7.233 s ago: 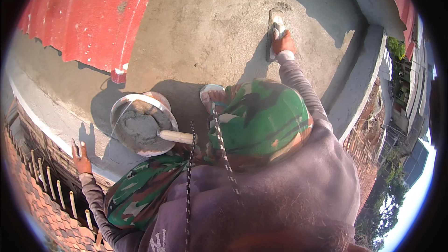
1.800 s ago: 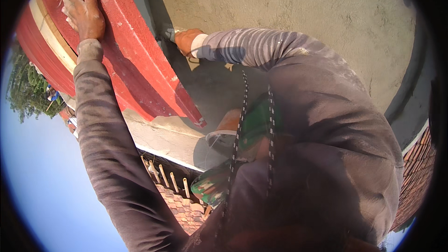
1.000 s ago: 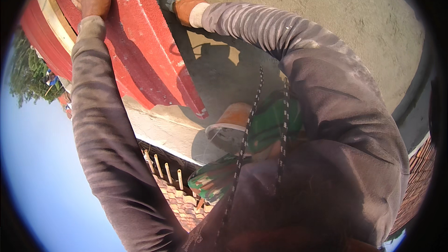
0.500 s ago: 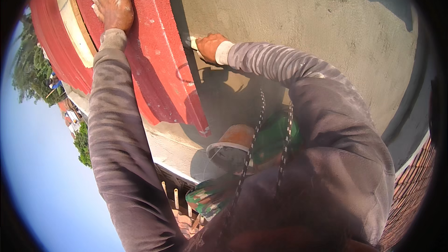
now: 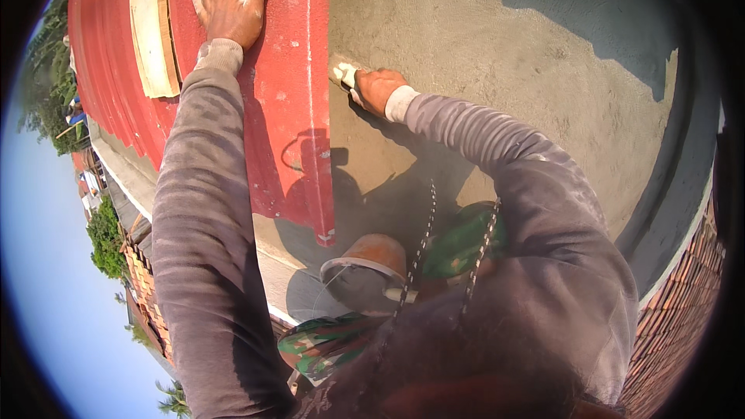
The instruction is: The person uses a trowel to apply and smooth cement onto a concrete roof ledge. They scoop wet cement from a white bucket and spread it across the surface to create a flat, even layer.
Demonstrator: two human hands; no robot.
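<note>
Fingers of the right hand (image 5: 381, 91) grip a flat, whitish-handled plastering float (image 5: 344, 72), its visible end leftward, just beside the red ribbed sheet (image 5: 284, 109) where the left hand (image 5: 233, 12) lies spread.

Outdoor rooftop building site: cement surface (image 5: 497, 70), red corrugated sheet (image 5: 291, 70), mortar bucket (image 5: 376, 252), tiled roofs (image 5: 673, 314).

Blue sky (image 5: 58, 264), tree (image 5: 107, 239), tiled roof (image 5: 673, 312)
</note>
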